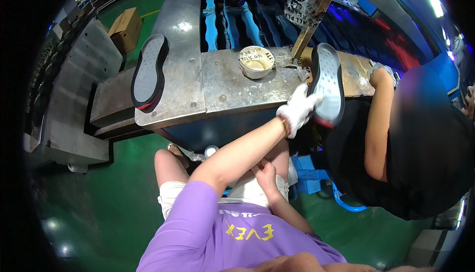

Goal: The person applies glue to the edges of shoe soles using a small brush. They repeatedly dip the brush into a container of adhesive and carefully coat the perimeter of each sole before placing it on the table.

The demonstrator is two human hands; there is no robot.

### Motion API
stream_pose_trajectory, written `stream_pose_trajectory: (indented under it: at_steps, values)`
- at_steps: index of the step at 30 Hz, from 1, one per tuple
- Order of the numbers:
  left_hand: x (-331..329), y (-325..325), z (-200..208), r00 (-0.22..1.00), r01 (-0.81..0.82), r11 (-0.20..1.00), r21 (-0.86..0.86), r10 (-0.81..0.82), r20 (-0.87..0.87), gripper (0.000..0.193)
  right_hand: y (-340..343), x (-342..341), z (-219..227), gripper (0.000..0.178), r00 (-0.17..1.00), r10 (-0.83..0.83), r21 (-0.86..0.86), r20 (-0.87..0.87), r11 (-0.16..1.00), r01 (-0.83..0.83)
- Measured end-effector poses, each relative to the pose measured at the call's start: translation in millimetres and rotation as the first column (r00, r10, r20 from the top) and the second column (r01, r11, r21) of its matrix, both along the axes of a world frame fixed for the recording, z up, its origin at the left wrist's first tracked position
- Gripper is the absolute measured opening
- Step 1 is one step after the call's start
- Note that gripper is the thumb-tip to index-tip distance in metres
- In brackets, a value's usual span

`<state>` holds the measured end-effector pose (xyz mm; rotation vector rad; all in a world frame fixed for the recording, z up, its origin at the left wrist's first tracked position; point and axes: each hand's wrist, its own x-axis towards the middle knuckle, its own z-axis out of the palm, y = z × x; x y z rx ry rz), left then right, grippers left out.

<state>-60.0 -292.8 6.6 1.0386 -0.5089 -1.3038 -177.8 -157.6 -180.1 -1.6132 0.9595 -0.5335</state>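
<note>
My left hand (299, 110), in a white glove, reaches across my body to the right. Its fingers close on the left edge of a shoe sole (328, 81), grey on its dotted inner face with a black rim and red at the near end. A similar shoe sole (149, 71) lies at the left on the metal table (183, 81). My bare right hand (266, 174) rests in my lap beneath the left forearm, its fingers partly hidden. Between the soles stands a white tub (257, 62) of cream-coloured paste, with a thin tool beside it.
A co-worker in black sits close on the right, a forearm (378, 128) reaching onto the table. Behind the tub are blue wavy strips (250, 22), an upright wooden post (311, 22) and a printed container (298, 6). A cardboard box (125, 28) sits on the green floor.
</note>
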Motion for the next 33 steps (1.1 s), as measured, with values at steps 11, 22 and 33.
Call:
stream_pose_trajectory:
  at_steps: [11,22,33]
  values:
    - [167,182,-6,-0.514,-0.202,0.802,-0.561,0.401,0.758,0.04,-8,11,10,0.02,1.0,-0.001,-0.131,0.029,0.991,0.005]
    - [262,295,-78,-0.387,-0.52,0.689,-0.505,0.337,0.858,0.023,0,28,-42,0.016,0.994,0.07,0.06,0.081,0.995,-0.075]
    - [152,350,-62,0.369,-0.909,0.4,-0.121,0.904,0.217,0.024,-1,27,-36,0.016,0.978,0.116,0.117,0.173,0.984,-0.138]
